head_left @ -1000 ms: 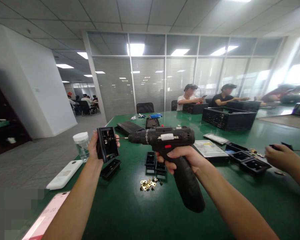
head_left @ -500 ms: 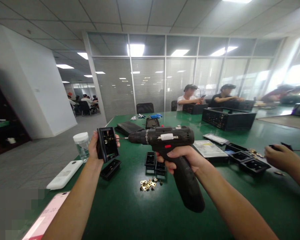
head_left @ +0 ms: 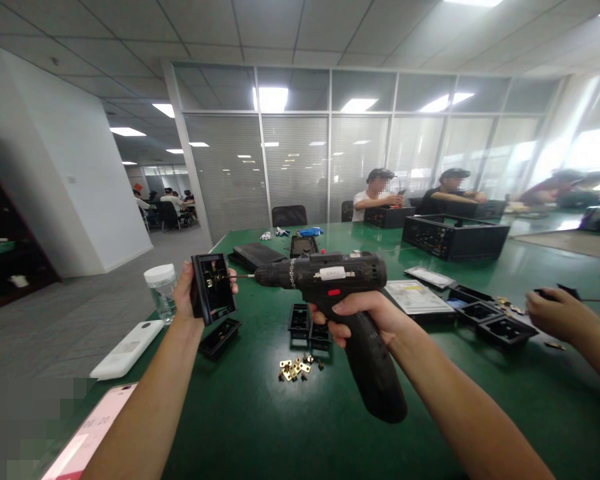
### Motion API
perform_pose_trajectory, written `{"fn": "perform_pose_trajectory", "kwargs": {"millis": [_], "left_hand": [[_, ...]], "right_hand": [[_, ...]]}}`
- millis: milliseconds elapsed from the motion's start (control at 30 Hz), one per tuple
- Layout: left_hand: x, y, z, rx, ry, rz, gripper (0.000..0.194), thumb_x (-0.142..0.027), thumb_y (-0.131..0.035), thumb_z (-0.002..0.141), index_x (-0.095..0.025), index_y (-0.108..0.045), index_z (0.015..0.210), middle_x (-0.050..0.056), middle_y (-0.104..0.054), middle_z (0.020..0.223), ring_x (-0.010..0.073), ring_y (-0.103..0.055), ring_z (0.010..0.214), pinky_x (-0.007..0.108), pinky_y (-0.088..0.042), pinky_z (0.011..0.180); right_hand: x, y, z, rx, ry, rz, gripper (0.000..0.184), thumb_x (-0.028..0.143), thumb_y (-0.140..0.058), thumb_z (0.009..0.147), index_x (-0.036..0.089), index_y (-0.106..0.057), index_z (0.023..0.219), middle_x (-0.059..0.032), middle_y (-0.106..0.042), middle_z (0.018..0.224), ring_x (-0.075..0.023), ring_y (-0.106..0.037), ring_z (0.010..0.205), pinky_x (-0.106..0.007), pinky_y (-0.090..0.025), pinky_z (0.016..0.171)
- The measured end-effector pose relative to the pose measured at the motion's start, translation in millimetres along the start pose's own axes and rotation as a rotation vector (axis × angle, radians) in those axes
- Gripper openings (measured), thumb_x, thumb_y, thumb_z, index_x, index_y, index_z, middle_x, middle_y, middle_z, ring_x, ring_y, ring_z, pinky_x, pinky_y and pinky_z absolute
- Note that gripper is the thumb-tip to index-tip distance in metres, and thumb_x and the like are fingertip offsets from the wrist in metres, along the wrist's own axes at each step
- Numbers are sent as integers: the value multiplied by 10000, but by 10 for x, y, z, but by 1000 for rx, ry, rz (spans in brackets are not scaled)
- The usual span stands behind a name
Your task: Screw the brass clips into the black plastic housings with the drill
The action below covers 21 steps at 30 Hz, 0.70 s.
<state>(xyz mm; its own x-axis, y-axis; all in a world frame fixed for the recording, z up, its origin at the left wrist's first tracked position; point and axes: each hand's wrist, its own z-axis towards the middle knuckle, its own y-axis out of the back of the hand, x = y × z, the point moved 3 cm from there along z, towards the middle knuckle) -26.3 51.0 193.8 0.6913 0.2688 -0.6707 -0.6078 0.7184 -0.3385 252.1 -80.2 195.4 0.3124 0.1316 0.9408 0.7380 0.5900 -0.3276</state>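
My left hand (head_left: 184,293) is closed around a black rectangular plastic housing (head_left: 219,303), held up with its hollow side turned to the right. Brass-coloured parts show inside it. My right hand (head_left: 363,313) grips the handle of a black cordless drill (head_left: 337,270), which lies level and points left. The drill's long bit reaches into the housing; whether its tip sits on a screw I cannot tell. Below the drill, a small pile of brass plates and dark screws (head_left: 294,369) lies on the green table (head_left: 260,427). Two similar black housings (head_left: 299,321) stand just behind the pile.
Another black housing (head_left: 220,339) lies below my left hand. At left are a clear jar (head_left: 161,293), a white device (head_left: 127,350) and a phone (head_left: 93,427). To the right, a co-worker's hand (head_left: 563,313) is near more housings (head_left: 505,330). Large black cases (head_left: 455,237) stand farther back.
The view has shifted very slightly. Both hands, the housing and the drill keep nearly the same places relative to each other.
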Motion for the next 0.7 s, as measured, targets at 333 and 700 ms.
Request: {"fn": "perform_pose_trajectory", "kwargs": {"millis": [333,700], "left_hand": [[7,22,-1,-18,13,-11,446,-524,-672,834,-113,-699,1005,133,-742,944,270,-717,837,371,-611,665],[4,53,-6,-62,21,-10,467,-528,-696,804,-97,-701,983,156,-742,924,280,-718,791,389,-613,636]], "right_hand": [[1,16,6,-33,26,-65,266,318,-687,671,220,-721,916,-72,-568,885,-84,-434,560,-278,-445,530],[25,-3,-2,-42,18,-99,257,344,-692,651,245,-729,885,-76,-579,894,-79,-431,557,-283,-455,537]]}}
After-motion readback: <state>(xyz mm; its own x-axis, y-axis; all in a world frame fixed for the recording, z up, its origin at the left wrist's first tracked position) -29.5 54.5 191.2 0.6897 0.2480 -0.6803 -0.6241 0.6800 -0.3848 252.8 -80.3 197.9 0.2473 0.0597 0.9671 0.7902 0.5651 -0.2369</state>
